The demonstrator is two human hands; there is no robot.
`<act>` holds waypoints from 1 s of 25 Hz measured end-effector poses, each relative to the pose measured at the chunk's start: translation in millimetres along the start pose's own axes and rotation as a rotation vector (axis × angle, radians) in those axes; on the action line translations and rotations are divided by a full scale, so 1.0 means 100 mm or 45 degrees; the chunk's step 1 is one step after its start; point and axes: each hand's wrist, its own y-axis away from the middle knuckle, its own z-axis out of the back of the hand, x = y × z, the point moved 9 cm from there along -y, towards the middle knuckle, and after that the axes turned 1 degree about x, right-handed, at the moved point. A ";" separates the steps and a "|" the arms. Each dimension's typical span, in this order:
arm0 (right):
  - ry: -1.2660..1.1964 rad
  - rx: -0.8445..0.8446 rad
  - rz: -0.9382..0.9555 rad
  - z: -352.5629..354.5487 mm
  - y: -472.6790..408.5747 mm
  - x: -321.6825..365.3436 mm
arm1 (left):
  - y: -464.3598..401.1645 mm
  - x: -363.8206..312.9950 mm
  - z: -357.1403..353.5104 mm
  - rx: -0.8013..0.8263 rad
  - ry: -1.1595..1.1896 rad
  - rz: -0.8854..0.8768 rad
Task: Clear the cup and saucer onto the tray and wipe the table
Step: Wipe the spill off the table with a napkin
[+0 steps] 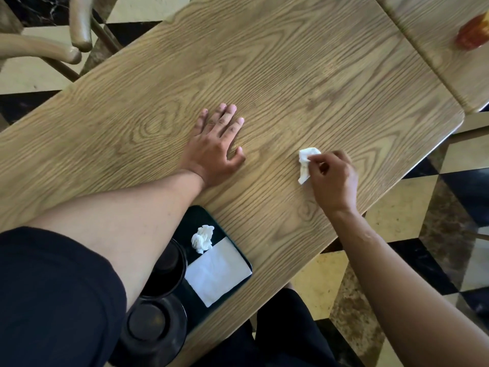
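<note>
My left hand (215, 144) lies flat on the wooden table (291, 75), fingers spread, holding nothing. To its right, my right hand (334, 178) pinches a crumpled white tissue (305, 162) against the tabletop. A black tray (201, 218) sits at the near table edge, partly under my left forearm. On it are a crumpled white tissue ball (202, 238), a flat white napkin (218, 272), a dark cup (165, 266) and a dark saucer (156, 327).
A second wooden table (436, 35) abuts at the top right, with a blurred red-orange object (473, 33) on it. Wooden chair arms (76, 27) stand at the top left. Chequered floor tiles surround the table.
</note>
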 end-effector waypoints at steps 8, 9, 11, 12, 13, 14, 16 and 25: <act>0.028 0.532 0.599 -0.41 1.27 0.39 | 0.01 0.01 -0.05 0.122 -0.030 -0.068; 0.045 0.584 0.651 -0.38 1.30 0.36 | 0.01 0.01 -0.05 0.126 -0.040 -0.078; 0.070 0.543 0.629 -0.28 1.19 0.25 | 0.01 0.03 -0.03 0.130 -0.041 -0.114; 0.062 0.462 0.549 -0.21 1.08 0.18 | 0.05 0.09 0.00 0.136 -0.047 -0.139; 0.054 0.370 0.445 -0.16 0.98 0.11 | 0.12 0.18 0.04 0.134 -0.058 -0.170; 0.052 0.300 0.357 -0.14 0.93 0.07 | 0.20 0.28 0.10 0.125 -0.072 -0.197; 0.025 0.325 0.367 -0.28 1.08 0.17 | 0.44 0.52 0.21 0.116 -0.082 -0.192; 0.015 0.498 0.543 -0.15 1.21 0.05 | 1.40 1.11 0.55 0.102 -0.121 0.038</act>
